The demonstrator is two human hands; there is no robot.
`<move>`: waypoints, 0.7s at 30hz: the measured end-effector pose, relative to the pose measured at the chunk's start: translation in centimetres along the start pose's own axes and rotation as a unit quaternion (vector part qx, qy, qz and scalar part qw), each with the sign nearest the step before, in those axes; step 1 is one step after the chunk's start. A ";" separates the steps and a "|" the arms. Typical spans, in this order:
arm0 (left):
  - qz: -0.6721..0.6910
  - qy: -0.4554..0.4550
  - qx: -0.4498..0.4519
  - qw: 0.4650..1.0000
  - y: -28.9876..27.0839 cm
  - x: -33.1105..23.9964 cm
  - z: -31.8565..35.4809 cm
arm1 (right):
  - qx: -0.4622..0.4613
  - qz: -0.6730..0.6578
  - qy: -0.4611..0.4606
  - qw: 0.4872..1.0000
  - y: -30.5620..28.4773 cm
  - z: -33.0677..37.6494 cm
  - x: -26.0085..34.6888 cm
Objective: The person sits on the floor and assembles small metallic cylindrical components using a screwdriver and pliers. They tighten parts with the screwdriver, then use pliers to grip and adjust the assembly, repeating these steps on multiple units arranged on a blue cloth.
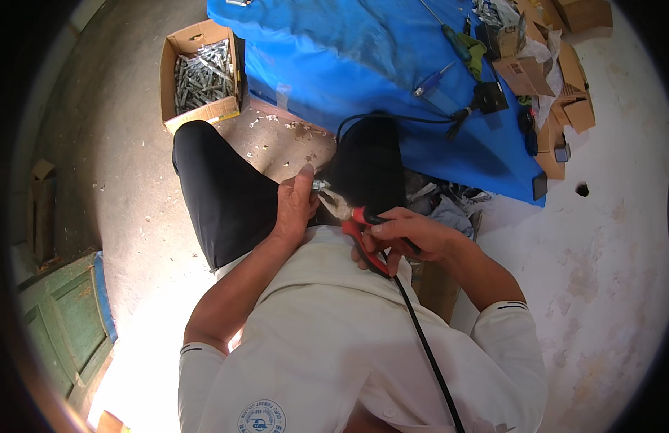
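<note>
My left hand (295, 206) is closed around a small shiny metal piece (320, 185), held low between my knees. In my right hand (419, 232) is a pair of pliers (339, 208) with red and black handles. The jaws reach to the metal piece beside my left fingers; whether they bite on it I cannot tell. A black cable (424, 335) runs from near the pliers' handles down across my white shirt.
A cardboard box (168, 81) of metal parts stands ahead on the left. The blue-covered table (316, 68) holds a green-handled screwdriver (455, 42), a blue pen-like tool (433, 81) and a looped black cable (403, 117). Cardboard boxes (525, 74) are on the right; a green panel (71, 325) is lower left.
</note>
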State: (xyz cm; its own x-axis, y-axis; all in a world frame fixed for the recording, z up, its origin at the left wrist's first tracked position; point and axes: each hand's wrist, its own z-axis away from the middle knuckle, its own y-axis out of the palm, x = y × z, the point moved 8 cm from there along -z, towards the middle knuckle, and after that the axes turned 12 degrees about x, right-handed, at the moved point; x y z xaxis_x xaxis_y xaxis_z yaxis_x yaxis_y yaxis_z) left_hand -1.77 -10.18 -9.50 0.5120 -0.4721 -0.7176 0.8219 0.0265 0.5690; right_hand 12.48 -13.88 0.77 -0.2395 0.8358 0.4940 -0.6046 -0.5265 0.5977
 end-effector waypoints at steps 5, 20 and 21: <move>-0.028 0.002 -0.001 1.000 -0.1 -0.1 0.0 | 0.002 -0.037 -0.010 0.999 -0.3 0.0 -0.3; -0.105 0.048 -0.022 0.993 0.0 -0.7 0.2 | -0.028 -0.031 0.022 0.999 -1.5 0.2 -1.5; -0.108 0.050 -0.025 0.993 0.0 -0.7 0.2 | -0.026 -0.023 0.025 0.999 -1.8 0.3 -1.6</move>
State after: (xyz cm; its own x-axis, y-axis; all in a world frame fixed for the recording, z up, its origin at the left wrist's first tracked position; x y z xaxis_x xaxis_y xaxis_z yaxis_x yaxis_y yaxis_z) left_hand -2.18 -10.00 -8.90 0.3422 -0.3823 -0.8583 0.9254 -0.0214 0.3785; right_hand 14.22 -14.33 -0.92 -0.2472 0.8665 0.4337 -0.6549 -0.4793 0.5843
